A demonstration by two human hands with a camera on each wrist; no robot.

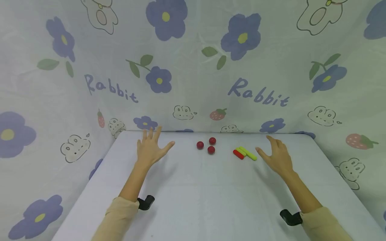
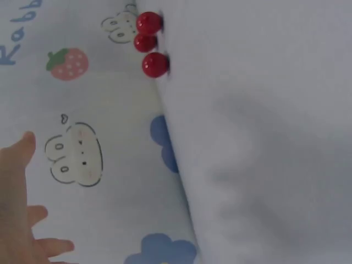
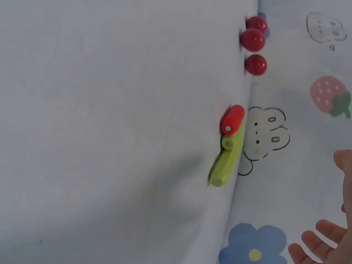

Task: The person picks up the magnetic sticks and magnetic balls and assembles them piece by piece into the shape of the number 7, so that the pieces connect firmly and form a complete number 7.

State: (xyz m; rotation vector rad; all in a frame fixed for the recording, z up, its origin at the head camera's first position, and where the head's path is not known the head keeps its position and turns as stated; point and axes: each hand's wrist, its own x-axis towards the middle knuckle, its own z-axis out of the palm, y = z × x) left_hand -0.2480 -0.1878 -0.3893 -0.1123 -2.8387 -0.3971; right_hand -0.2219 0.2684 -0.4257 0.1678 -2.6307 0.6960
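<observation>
My left hand (image 1: 149, 149) hovers over the left part of the white table with its fingers spread, holding nothing. To its right sit three shiny red balls, a left one (image 1: 200, 145), a back one (image 1: 212, 141) and a front one (image 1: 211, 150). Farther right a short red stick (image 1: 238, 154) lies beside two yellow-green sticks, the longest one (image 1: 248, 153) on the right. My right hand (image 1: 278, 156) is raised just right of these sticks, thumb apart from the fingers and nothing in it. Part of each hand shows at the edge of its wrist view.
The white table (image 1: 193, 201) ends at a patterned cloth (image 1: 193, 77) behind and at the sides, printed with flowers, rabbits and strawberries. A black wrist mount (image 1: 146, 202) sits at my left sleeve, and another black mount (image 1: 291, 217) at my right.
</observation>
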